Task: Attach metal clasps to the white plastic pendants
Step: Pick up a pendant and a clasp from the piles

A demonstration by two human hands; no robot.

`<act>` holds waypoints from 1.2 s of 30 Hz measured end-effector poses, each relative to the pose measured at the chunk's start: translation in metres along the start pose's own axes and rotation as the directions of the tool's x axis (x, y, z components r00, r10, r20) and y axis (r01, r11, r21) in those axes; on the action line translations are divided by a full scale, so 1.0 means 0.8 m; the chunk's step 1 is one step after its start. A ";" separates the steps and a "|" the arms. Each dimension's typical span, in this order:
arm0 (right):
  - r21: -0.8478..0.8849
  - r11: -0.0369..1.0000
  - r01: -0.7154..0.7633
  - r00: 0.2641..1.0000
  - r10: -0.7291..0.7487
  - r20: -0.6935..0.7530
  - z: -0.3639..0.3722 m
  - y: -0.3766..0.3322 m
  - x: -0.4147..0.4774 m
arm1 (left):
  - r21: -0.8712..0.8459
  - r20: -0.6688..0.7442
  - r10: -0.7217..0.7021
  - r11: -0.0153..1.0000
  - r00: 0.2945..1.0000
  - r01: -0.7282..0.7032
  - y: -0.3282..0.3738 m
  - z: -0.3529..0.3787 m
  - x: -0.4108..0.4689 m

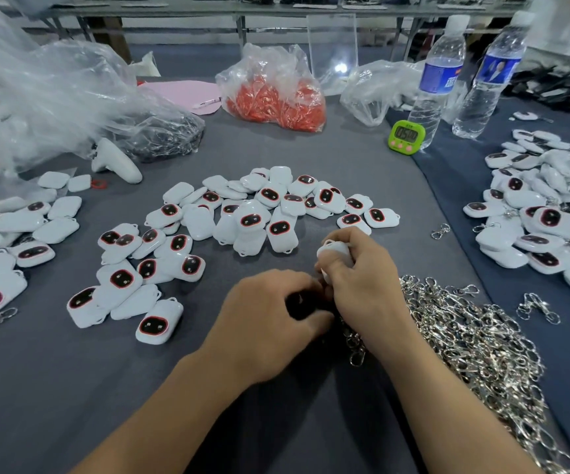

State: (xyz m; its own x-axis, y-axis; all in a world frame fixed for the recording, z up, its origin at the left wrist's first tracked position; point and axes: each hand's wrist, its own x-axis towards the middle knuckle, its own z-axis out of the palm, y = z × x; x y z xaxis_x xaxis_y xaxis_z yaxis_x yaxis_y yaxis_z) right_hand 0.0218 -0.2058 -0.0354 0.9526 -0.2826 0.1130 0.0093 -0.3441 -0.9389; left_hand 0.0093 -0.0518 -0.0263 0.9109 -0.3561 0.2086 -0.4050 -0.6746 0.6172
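From the head camera, the right hand (362, 282) grips one white pendant (336, 251), fingers curled round its lower part so that only the rounded upper body shows above the knuckles, pointing toward about eleven o'clock. Its long axis appears to run from there down toward five o'clock, into the gap between the two hands, where its loop end is hidden.

The left hand (270, 316) lies just at eight o'clock from the pendant, fingers pinched and meeting the right hand's fingertips; what they pinch I cannot tell, though a clasp (357, 350) dangles just below that meeting point. The hooking probably turns on bringing the clasp up from seven o'clock to the hidden loop.

The pile of clasps (475, 343) lies at three to four o'clock of the right hand, the loose pendants (249, 213) at twelve.
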 end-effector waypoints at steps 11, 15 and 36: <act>0.290 0.951 -0.108 0.993 0.086 0.086 0.004 -0.007 -0.003 | -0.052 0.160 0.143 0.989 0.977 -0.136 0.010 0.011 -0.005; 0.278 0.960 -0.042 0.999 0.043 0.005 -0.003 -0.006 0.001 | 0.043 -0.052 0.021 0.999 0.998 -0.018 0.003 0.008 -0.004; 0.042 0.995 0.087 0.996 -0.087 -0.003 0.001 -0.011 -0.014 | -0.672 0.090 -0.300 0.685 0.950 0.280 -0.015 -0.018 0.015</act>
State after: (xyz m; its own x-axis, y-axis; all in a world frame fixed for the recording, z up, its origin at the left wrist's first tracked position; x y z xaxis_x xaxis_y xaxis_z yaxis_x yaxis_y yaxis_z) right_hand 0.0113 -0.1986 -0.0286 0.9472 -0.2547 0.1950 0.1046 -0.3294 -0.9384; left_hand 0.0260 -0.0386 -0.0203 0.9795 -0.1936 -0.0551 0.0306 -0.1270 0.9914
